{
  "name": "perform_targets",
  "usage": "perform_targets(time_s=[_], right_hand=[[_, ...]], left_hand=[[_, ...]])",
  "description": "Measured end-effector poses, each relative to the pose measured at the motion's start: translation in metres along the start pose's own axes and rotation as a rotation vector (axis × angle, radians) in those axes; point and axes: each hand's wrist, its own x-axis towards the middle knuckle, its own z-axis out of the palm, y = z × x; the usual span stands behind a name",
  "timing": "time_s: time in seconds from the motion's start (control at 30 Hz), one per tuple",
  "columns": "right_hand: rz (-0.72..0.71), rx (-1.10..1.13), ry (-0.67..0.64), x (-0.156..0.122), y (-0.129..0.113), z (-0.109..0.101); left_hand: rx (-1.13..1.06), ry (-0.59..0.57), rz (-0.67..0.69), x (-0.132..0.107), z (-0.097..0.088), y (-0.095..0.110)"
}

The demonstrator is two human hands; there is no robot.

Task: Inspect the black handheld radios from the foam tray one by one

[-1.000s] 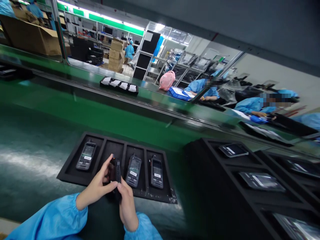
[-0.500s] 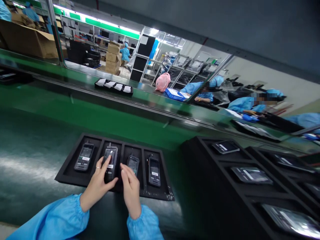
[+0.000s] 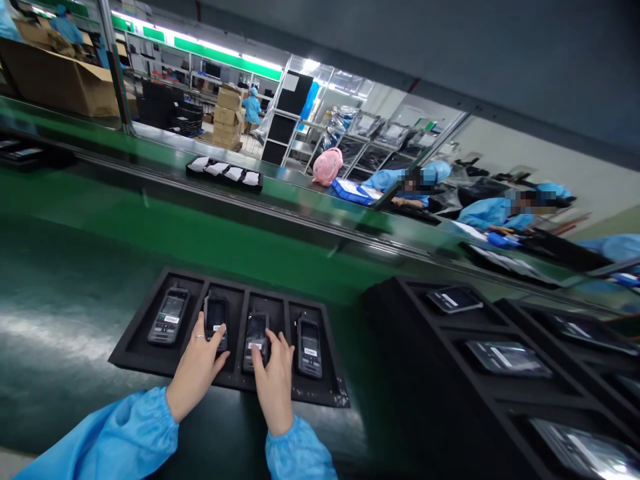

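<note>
While both hands' fingers lie spread, left hand touches second handset, right hand third handset.

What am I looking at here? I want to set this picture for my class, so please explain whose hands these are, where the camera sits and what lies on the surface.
The camera sits on a person's head, looking down at their own bare hands in blue sleeves. A black tray lies on a green conveyor belt, holding four handsets in slots. The left hand rests on the second handset; the right hand touches the third handset. Neither is lifted. More black trays stand to the right. Other workers sit beyond the belt.
</note>
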Motion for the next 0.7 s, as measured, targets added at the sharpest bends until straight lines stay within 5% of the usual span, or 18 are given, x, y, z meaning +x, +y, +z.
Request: perform_targets(time_s=[0.13, 0.37, 0.53, 0.7], right_hand=[[-0.012, 0.175, -0.069, -0.002, -0.008, 0.002], [0.132, 0.566, 0.078, 0.007, 0.007, -0.005], [-0.154, 0.506, 0.095, -0.017, -0.009, 0.004], [-0.528, 0.296, -0.15, -0.033, -0.027, 0.01]], left_hand=[[-0.032, -0.013, 0.012, 0.003, -0.004, 0.004], [-0.197, 0.099, 0.04, 0.002, -0.02, 0.017], [-0.74, -0.029, -0.143, -0.003, -0.023, 0.033], [-1.053, 0.012, -0.376, 0.004, -0.027, 0.035]])
